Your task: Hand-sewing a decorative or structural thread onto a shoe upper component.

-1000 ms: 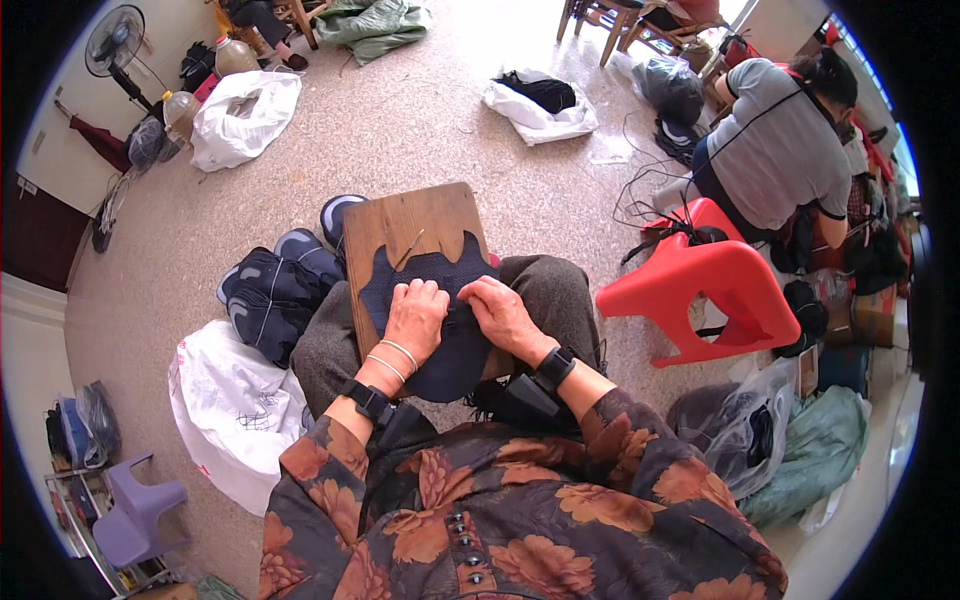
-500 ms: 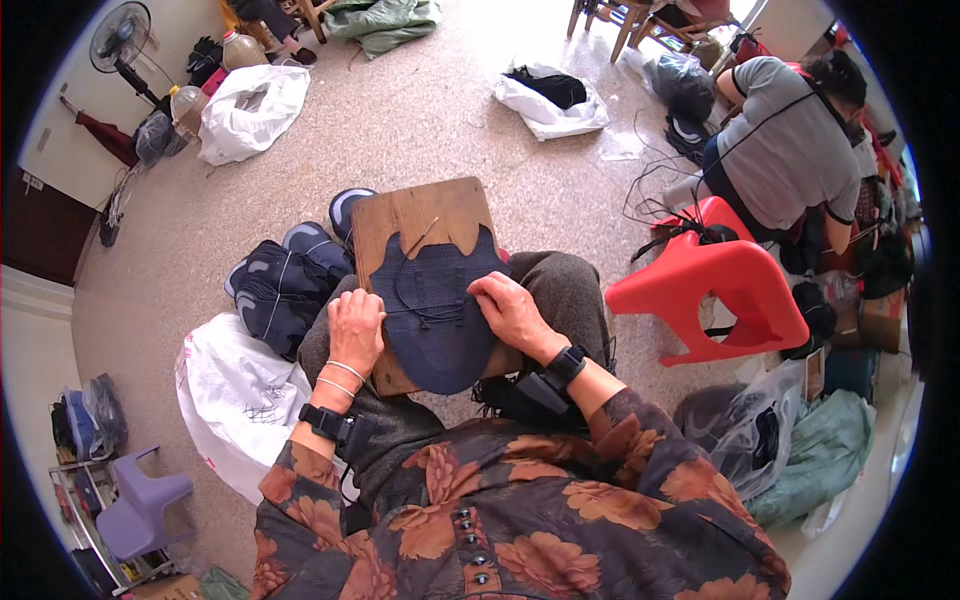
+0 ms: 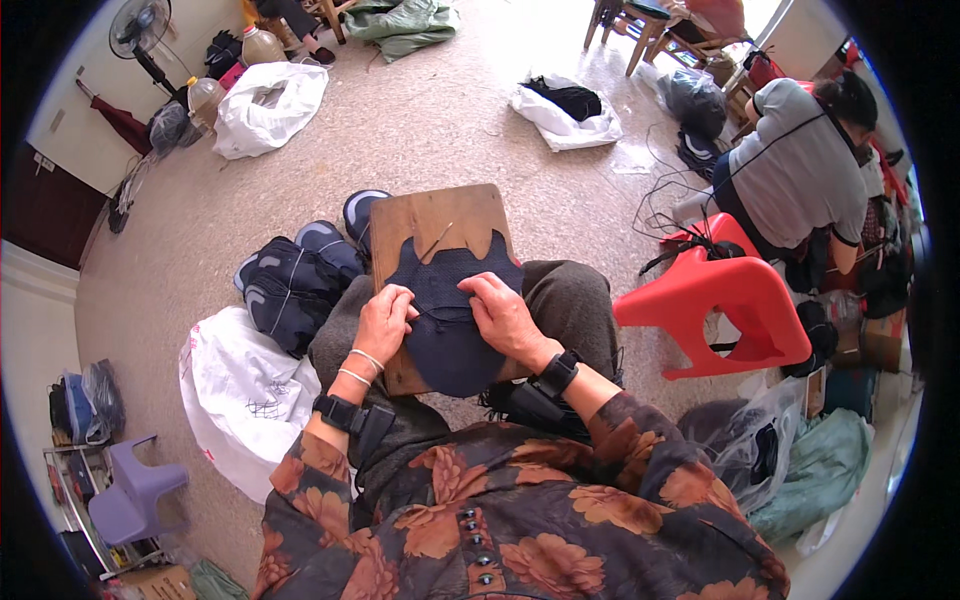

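A flat, dark navy shoe upper (image 3: 455, 355) of woven fabric lies on a wooden board (image 3: 415, 212) over my lap. Thin dark cord (image 3: 440, 318) crosses the middle of the upper between my hands. My left hand (image 3: 384, 328) pinches the cord at the upper's left edge, fingers closed. On the right side, my right hand (image 3: 503, 318) rests over the fabric with thumb and fingers pinched on the cord; their tips are partly hidden. A thin, pale, needle-like tool (image 3: 437, 240) lies across the board beyond the upper's notched top edge.
Bundled dark shoe pieces (image 3: 290, 285) and a white sack (image 3: 245, 385) sit left of my legs. A red plastic stool (image 3: 715, 310) stands at right, near a seated person (image 3: 795, 160) bent forward. Farther off are a white bag (image 3: 568, 120) and a fan (image 3: 140, 30).
My hands have come closer together over the upper, the left one moving inward. The cord across the middle now lies bunched between them. The whole view has shifted slightly.
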`<state>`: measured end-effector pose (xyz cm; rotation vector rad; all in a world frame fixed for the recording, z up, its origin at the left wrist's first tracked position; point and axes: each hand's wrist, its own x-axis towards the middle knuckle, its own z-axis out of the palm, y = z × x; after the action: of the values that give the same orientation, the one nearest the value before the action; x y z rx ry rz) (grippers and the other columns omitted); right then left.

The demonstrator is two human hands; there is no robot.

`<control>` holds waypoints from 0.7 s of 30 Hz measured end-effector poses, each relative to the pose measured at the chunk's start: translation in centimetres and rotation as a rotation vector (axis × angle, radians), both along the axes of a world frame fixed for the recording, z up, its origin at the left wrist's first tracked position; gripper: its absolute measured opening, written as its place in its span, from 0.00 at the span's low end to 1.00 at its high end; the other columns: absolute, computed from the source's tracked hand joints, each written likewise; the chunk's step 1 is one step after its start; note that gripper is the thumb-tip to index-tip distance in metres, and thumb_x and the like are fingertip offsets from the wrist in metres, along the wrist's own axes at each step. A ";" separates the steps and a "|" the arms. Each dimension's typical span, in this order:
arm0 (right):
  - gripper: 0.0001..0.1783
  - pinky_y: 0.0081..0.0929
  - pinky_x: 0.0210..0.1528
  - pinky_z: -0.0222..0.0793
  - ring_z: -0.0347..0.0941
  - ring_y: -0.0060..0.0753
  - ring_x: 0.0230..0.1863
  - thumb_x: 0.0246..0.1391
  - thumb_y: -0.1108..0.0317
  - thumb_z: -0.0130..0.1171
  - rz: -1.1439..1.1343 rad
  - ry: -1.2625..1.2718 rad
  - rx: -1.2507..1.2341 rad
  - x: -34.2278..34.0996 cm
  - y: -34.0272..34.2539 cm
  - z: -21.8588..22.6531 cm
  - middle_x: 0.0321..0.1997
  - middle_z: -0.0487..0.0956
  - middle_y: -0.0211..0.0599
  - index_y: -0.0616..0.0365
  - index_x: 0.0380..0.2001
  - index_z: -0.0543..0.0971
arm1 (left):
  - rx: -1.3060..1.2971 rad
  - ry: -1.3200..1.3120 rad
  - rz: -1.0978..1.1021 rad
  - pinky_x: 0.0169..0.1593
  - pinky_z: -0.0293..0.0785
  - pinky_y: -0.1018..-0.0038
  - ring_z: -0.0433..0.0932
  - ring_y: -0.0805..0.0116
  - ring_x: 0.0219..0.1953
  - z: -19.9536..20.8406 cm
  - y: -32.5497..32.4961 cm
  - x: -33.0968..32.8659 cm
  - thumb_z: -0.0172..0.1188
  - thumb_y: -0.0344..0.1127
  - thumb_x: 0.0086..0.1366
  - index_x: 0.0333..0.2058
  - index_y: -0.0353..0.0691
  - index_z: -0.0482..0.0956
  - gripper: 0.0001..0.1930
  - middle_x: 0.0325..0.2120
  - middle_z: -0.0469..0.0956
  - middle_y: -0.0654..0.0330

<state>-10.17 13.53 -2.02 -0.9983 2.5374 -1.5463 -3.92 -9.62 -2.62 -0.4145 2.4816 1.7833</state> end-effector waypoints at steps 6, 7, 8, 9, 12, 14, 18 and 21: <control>0.10 0.41 0.50 0.75 0.78 0.55 0.47 0.60 0.79 0.53 -0.034 -0.075 -0.042 0.6 0.3 -1.1 0.43 0.78 0.49 0.63 0.44 0.78 | -0.384 0.006 0.002 0.32 0.79 0.70 0.82 0.64 0.26 -0.2 -0.5 -3.9 0.62 0.38 0.67 0.35 0.36 0.79 0.10 0.27 0.82 0.55; 0.10 0.41 0.50 0.75 0.78 0.55 0.47 0.60 0.79 0.53 -0.033 -0.077 -0.043 0.6 0.3 -1.2 0.43 0.78 0.49 0.63 0.44 0.78 | -0.559 0.100 -0.037 0.34 0.79 0.67 0.82 0.60 0.26 -0.1 -0.4 -4.5 0.65 0.39 0.64 0.32 0.35 0.80 0.11 0.27 0.82 0.53; 0.10 0.40 0.50 0.75 0.78 0.54 0.46 0.59 0.79 0.53 -0.035 -0.076 -0.043 0.6 0.2 -1.2 0.43 0.78 0.49 0.63 0.43 0.78 | -0.559 0.098 -0.035 0.34 0.79 0.67 0.82 0.60 0.26 -0.1 -0.2 -5.1 0.65 0.39 0.64 0.32 0.35 0.80 0.11 0.27 0.82 0.53; 0.10 0.40 0.50 0.75 0.78 0.53 0.46 0.59 0.79 0.53 -0.041 -0.075 -0.043 0.6 0.2 -1.2 0.42 0.78 0.49 0.63 0.43 0.78 | -0.586 0.074 -0.033 0.37 0.79 0.64 0.82 0.56 0.30 -0.1 0.3 -5.7 0.67 0.39 0.61 0.32 0.36 0.80 0.11 0.28 0.82 0.52; 0.10 0.39 0.50 0.75 0.78 0.53 0.46 0.59 0.79 0.53 -0.045 -0.073 -0.042 0.6 0.2 -1.5 0.42 0.79 0.48 0.63 0.43 0.78 | -0.600 -0.032 -0.032 0.45 0.78 0.59 0.82 0.49 0.39 0.1 0.8 -7.5 0.72 0.38 0.54 0.31 0.37 0.81 0.12 0.30 0.82 0.48; 0.10 0.37 0.49 0.75 0.79 0.50 0.45 0.59 0.79 0.53 -0.039 -0.055 -0.056 0.6 0.1 -1.6 0.42 0.79 0.47 0.63 0.43 0.78 | -0.614 -0.067 -0.077 0.45 0.78 0.59 0.82 0.49 0.39 0.1 0.5 -8.1 0.71 0.37 0.55 0.30 0.37 0.81 0.11 0.31 0.82 0.48; 0.11 0.34 0.48 0.75 0.79 0.47 0.44 0.59 0.80 0.54 -0.046 -0.024 -0.058 0.5 0.4 -2.1 0.42 0.79 0.46 0.63 0.44 0.79 | -0.819 0.105 -0.119 0.46 0.78 0.59 0.83 0.50 0.40 0.0 1.8 -7.1 0.68 0.34 0.58 0.29 0.37 0.81 0.08 0.30 0.82 0.47; 0.10 0.34 0.47 0.75 0.79 0.47 0.44 0.58 0.80 0.54 -0.045 -0.073 -0.064 0.5 0.5 -2.0 0.42 0.78 0.45 0.63 0.43 0.79 | -0.586 0.212 -0.026 0.41 0.79 0.61 0.83 0.51 0.35 0.3 1.1 -6.8 0.68 0.33 0.60 0.29 0.37 0.81 0.06 0.29 0.83 0.48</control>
<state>-9.64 13.99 -4.03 -0.8794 2.4928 -1.6531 -10.69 -8.54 -2.33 -0.2184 3.1206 1.1054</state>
